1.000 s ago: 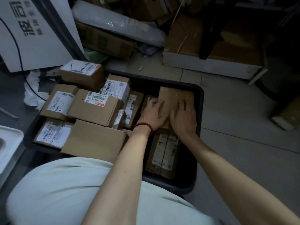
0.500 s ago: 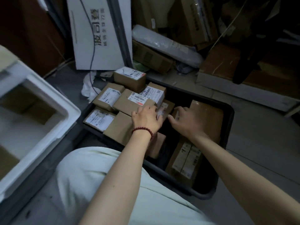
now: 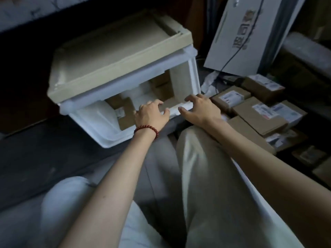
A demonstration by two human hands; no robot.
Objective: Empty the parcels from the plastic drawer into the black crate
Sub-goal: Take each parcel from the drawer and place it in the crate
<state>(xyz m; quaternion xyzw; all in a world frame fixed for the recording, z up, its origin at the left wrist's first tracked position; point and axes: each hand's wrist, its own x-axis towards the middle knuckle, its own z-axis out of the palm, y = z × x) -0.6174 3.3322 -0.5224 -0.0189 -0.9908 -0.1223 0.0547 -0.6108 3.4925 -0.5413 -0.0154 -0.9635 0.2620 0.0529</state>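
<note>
Several parcels (image 3: 125, 111) lie in the drawer (image 3: 100, 126), which stands pulled out from its white cabinet (image 3: 195, 76). One is flat and labelled at the drawer's middle, and others sit deeper in, under the cabinet's beige top (image 3: 116, 56). A brown front parcel (image 3: 169, 103) lies along the drawer's near right rim. The left hand (image 3: 151, 116) has its fingers curled over the top of this front parcel, with the thumb against its near edge, pinching it. The right hand (image 3: 201, 109) sits at the drawer's right front corner. Its fingers are bent and slightly spread and its thumb points toward the left hand. Blur hides whether it grips anything. A red bead bracelet (image 3: 146, 129) circles the left wrist.

The crate (image 3: 317, 129) lies right of the drawer, and its black walls are hard to pick out in the dark. More labelled parcels (image 3: 258, 117) are stacked in the part of the crate nearest the drawer, close beside the right hand. A knee in pale trousers (image 3: 206, 176) rises in front of the drawer, under the right forearm.

Crumpled white paper (image 3: 209, 83) lies between the drawer and the crate. A white printed board (image 3: 250, 33) leans behind the drawer and to its right, and a dark cable (image 3: 232, 56) runs down its face.
</note>
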